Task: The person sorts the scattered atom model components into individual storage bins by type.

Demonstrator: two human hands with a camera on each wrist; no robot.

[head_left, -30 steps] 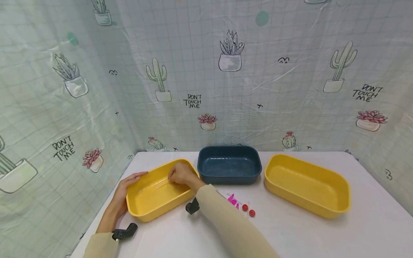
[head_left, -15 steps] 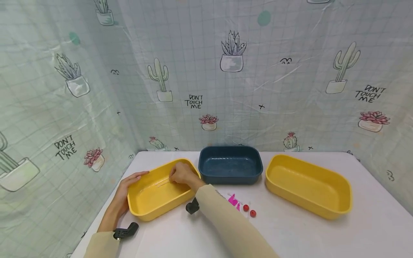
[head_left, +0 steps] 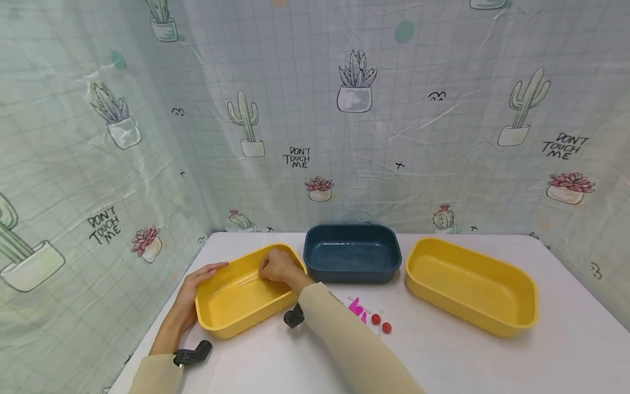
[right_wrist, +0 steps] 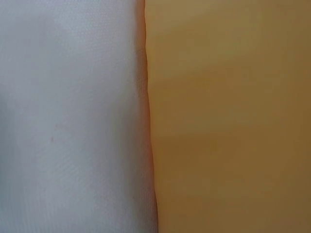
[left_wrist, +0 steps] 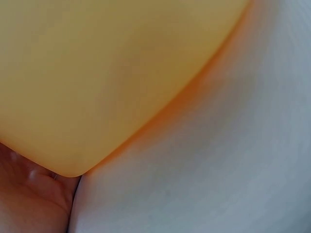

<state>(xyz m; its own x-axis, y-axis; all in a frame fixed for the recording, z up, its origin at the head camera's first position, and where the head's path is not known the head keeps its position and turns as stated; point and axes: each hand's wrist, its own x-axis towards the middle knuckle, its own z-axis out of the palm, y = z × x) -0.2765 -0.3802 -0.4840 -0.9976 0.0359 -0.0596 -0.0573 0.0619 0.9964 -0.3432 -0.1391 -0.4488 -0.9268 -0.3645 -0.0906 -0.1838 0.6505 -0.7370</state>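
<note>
My left hand (head_left: 189, 290) lies along the outside of the left yellow tray (head_left: 241, 318), its fairly straight fingers reaching the far rim. In the left wrist view, part of the palm (left_wrist: 36, 194) shows beside the tray wall (left_wrist: 112, 87). My right hand (head_left: 279, 266) reaches down inside the same tray with its fingers curled. A thin pale stick (head_left: 248, 280) runs along the tray floor to the right fingertips, which pinch its end; the pinch itself is hidden by the hand. Only the tray's outer wall (right_wrist: 228, 116) and white tabletop fill the right wrist view.
A dark blue tray (head_left: 351, 275) stands at the back middle. Another yellow tray (head_left: 472, 306) is on the right. Bright pink pieces (head_left: 356, 307), red beads (head_left: 376, 319) and thin whitish bits lie near the right forearm. A patterned curtain (head_left: 394, 137) encloses the table.
Both hands and the trays keep their positions; only a slight shift of the head view shows.
</note>
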